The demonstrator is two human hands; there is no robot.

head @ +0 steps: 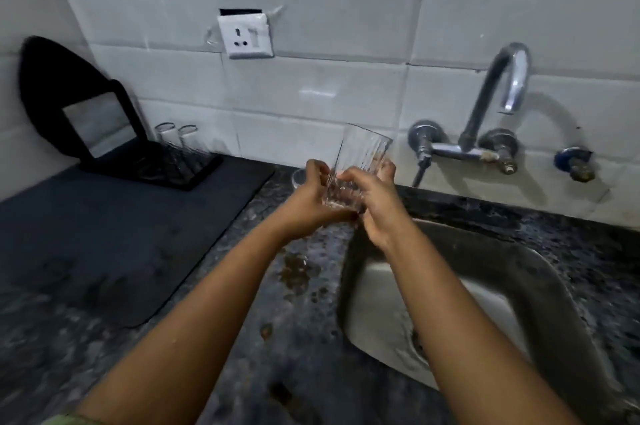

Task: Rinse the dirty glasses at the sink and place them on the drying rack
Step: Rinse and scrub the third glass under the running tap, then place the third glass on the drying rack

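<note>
A clear ribbed glass (pixel 360 154) stands roughly upright in the air above the counter, just left of the steel sink (pixel 540 272). My left hand (pixel 311 196) grips its lower part from the left. My right hand (pixel 372 203) grips its base from the right, fingers wrapped round the far side. Two clear glasses (pixel 180 144) stand upside down on the black drying rack (pixel 166 171) at the back left. Behind my left hand the rim of another glass (pixel 297 178) shows on the counter.
A chrome tap (pixel 502 92) is mounted on the white tiled wall above the sink; no water is visible from it. A dark mat (pixel 104 234) covers the left counter. Brown spots (pixel 294 272) lie on the granite beside the sink. A wall socket (pixel 246 36) sits above.
</note>
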